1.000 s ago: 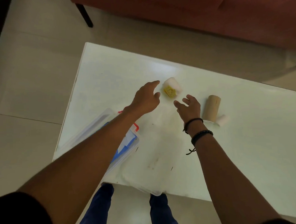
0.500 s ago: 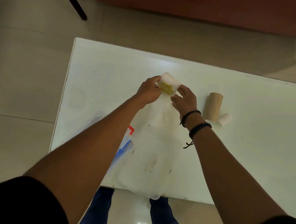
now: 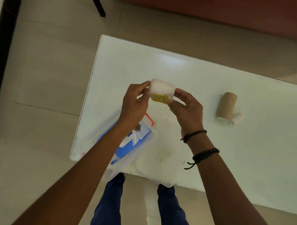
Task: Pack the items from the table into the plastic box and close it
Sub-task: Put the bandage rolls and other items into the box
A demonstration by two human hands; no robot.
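A small white packet with a yellow patch (image 3: 162, 92) is held up above the white table (image 3: 203, 84) between both hands. My left hand (image 3: 136, 102) pinches its left end and my right hand (image 3: 186, 106) grips its right end. Below my left forearm the clear plastic box (image 3: 138, 153) stands open at the table's near left corner, with blue and white items (image 3: 129, 145) inside. Its clear lid (image 3: 159, 175) lies flat beside it at the near edge. A brown cardboard tube (image 3: 226, 107) lies to the right with a small white roll (image 3: 238, 119) touching its near end.
A red sofa (image 3: 224, 5) runs along the far side, with one dark leg (image 3: 98, 5) on the tiled floor. My legs in blue trousers (image 3: 107, 212) stand at the table's near edge. A red latch (image 3: 150, 119) shows at the box's far corner.
Both hands closed on the packet and lifted it off the table toward me. The view shifted, so the table now sits further right.
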